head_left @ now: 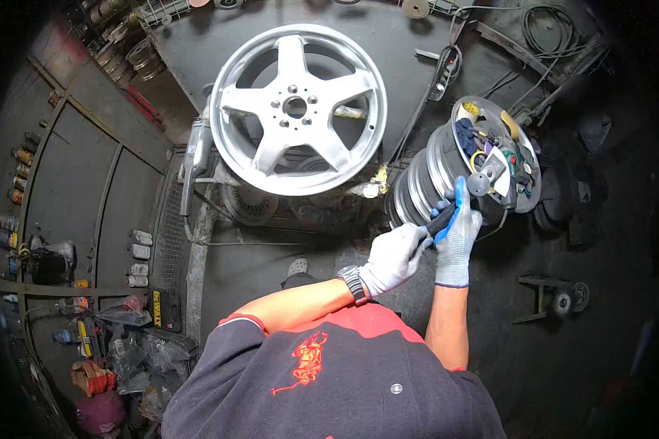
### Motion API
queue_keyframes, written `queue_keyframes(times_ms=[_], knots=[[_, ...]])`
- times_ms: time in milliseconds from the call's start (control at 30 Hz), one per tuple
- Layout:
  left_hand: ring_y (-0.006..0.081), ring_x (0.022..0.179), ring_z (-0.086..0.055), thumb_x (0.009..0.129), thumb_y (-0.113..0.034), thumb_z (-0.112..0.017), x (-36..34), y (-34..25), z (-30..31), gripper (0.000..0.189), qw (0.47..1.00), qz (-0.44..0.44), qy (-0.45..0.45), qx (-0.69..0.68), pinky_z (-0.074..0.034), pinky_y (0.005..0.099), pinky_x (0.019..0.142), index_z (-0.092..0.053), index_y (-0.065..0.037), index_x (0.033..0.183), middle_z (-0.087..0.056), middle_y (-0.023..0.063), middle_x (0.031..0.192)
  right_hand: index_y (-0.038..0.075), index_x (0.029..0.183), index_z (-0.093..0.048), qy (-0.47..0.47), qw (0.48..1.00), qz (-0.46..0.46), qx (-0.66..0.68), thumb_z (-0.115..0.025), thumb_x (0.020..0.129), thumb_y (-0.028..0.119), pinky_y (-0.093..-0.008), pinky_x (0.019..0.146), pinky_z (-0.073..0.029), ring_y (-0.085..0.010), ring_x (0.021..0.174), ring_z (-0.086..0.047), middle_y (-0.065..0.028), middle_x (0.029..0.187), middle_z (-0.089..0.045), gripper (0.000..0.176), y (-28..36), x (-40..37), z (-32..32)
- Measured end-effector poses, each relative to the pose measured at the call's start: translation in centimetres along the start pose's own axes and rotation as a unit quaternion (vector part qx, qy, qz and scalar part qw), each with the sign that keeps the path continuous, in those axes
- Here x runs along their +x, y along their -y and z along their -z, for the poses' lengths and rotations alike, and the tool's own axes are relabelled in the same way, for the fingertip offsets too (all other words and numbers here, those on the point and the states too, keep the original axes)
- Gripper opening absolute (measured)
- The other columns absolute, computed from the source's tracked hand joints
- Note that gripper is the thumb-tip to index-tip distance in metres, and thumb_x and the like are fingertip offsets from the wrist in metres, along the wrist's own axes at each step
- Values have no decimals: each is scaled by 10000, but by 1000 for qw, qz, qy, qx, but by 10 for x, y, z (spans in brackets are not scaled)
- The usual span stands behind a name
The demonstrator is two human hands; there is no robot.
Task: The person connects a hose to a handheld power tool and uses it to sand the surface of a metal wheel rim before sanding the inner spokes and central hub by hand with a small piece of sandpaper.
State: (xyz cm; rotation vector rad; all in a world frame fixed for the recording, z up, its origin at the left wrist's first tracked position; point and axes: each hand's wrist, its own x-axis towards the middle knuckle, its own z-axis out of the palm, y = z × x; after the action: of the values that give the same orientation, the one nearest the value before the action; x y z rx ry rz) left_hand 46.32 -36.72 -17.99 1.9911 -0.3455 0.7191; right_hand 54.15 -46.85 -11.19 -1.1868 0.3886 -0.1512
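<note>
My left hand [394,257], in a pale glove with a watch at the wrist, has its fingers closed on the near end of a dark, handle-like object [441,219]. Around the other end of it are the fingers of my right hand [458,225], gloved in grey and blue. Just beyond my right hand is a round grey disc [479,184]; whether it joins the dark object is unclear. Behind lies a stack of wheel rims [433,174], its top one holding tools, cloth and a yellow roll. A silver five-spoke wheel [293,77] stands ahead to the left.
A long power tool [195,157] hangs left of the silver wheel. Shelves with cans and bottles line the left side, above a DeWalt case [165,310]. Cables and a power strip [441,79] are at the upper right. A small metal stand [548,298] sits on the right floor.
</note>
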Motion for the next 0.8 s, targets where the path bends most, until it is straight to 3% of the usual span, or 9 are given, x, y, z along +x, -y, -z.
queue_keyframes(times_ms=[433, 700, 800], knots=[[328, 746, -689, 889, -102, -759, 2, -1, -3, 217, 1000, 3, 12, 7, -545, 400, 630, -633, -48, 1057, -670, 142, 885, 90, 790, -571, 25, 999, 5, 23, -820, 900, 425, -289, 486, -446, -137, 550, -552, -20, 670, -550, 431, -4, 8, 3], [337, 750, -686, 885, -94, -757, 5, 0, -1, 227, 1000, -8, 18, 24, -542, 409, 633, -632, -52, 1070, -669, 145, 904, 24, 900, -658, 14, 1000, 8, 11, -815, 903, 419, -287, 504, -452, -132, 572, -560, -41, 724, -592, 425, 0, 8, 1], [335, 754, -684, 878, -83, -760, 3, 2, -3, 244, 1000, -11, 16, 22, -539, 407, 633, -629, -53, 1081, -664, 142, 908, 57, 922, -627, 21, 1000, 12, 10, -791, 928, 394, -277, 494, -445, -114, 589, -565, -20, 775, -594, 375, -3, 10, 2]])
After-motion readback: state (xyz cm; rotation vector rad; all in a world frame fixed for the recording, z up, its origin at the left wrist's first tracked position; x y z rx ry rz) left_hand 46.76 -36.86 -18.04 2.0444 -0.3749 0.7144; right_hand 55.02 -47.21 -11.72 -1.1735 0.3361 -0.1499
